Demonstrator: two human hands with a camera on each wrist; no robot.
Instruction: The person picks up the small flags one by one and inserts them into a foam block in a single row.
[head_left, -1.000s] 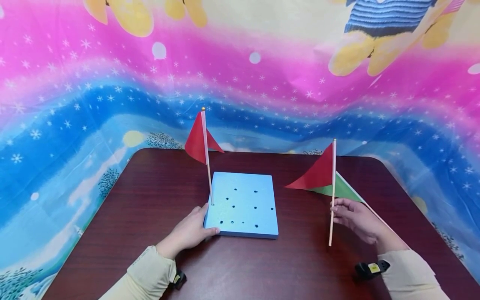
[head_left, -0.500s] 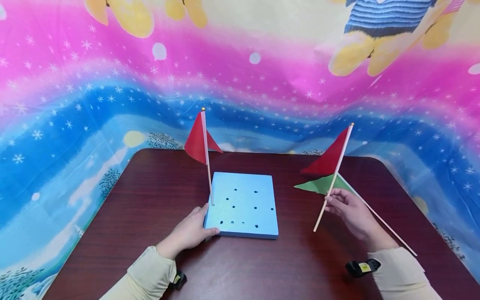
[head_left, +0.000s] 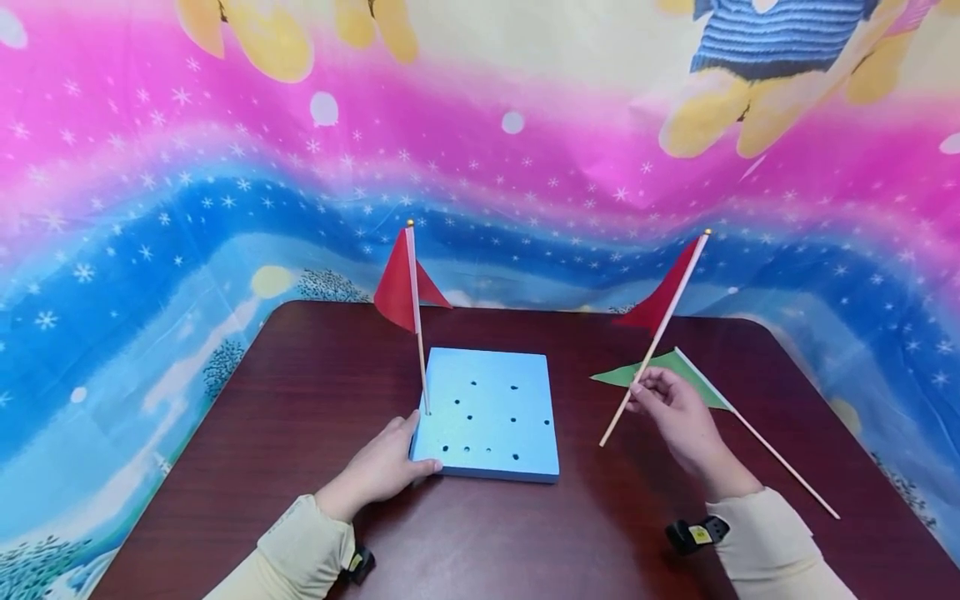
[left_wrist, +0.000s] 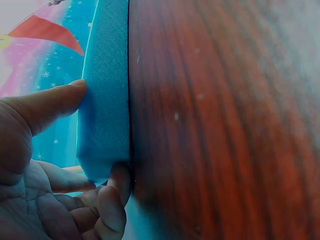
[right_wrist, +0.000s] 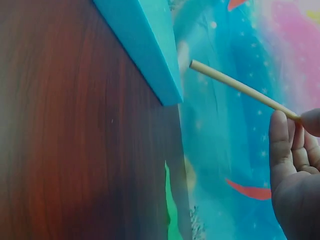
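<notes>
A light blue board [head_left: 491, 392] with several small holes lies on the table. My left hand [head_left: 386, 458] grips its near left corner; in the left wrist view the thumb [left_wrist: 62, 100] is at the top edge and the fingers curl about the corner. A red flag [head_left: 395, 287] stands upright in a hole by the board's left edge. To the right of the board, my right hand [head_left: 678, 417] pinches the wooden stick of another red flag [head_left: 663, 296], its top leaning right. The bare lower end of that stick [right_wrist: 235, 86] points toward the board in the right wrist view.
A green flag [head_left: 708, 387] lies on the table at the right, its stick running toward the near right, partly behind my right hand. The dark wooden table [head_left: 300, 367] is bordered by a printed cloth backdrop [head_left: 480, 167].
My right hand has moved left with the red flag, lifting it away from the green flag and tilting the stick's lower end toward the board. The left hand keeps its grip.
</notes>
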